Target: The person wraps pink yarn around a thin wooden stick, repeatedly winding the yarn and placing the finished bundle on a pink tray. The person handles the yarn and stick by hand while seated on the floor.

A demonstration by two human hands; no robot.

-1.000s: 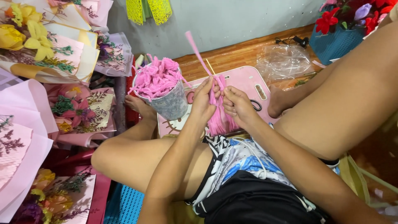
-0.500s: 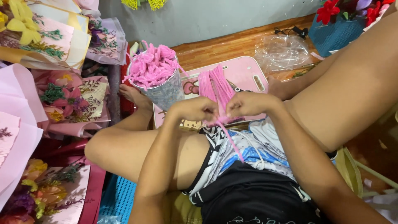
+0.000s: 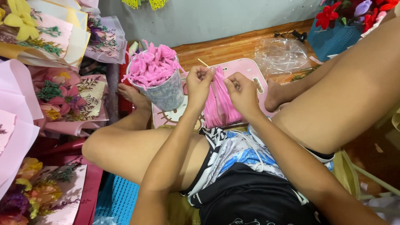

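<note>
1. Wooden floor (image 3: 237, 43) fills the far part of my view, running up to a grey wall; I sit on it with legs spread, knees out to left and right.
2. Paper-wrapped bouquets (image 3: 62, 91) stack up along the left side, from far to near, in pink, yellow and cream wraps.
3. A blue basket of red and purple flowers (image 3: 333, 29) stands at the far right, with a crumpled clear plastic bag (image 3: 281, 52) just to its left on the floor.
4. A pink tray (image 3: 250, 68) serves as my surface, lying between my feet in the middle of the scene.
5. A metal bucket (image 3: 166, 93) stands on the tray's left part, heaped with curled pink pieces (image 3: 152, 62).
6. A bundle of pink chenille stems (image 3: 221, 104) lies on the tray just right of the bucket, below my hands and partly hidden by them.
7. My left hand (image 3: 199, 85) is closed in a pinch on the tops of some pink stems, and a thin wooden stick (image 3: 203, 63) pokes out to the far left from its fingertips.
8. My right hand (image 3: 241, 92) is curled shut beside it, nearly touching; I see it pinching at the same pink stems, though the exact grip is hidden by the fingers.
</note>
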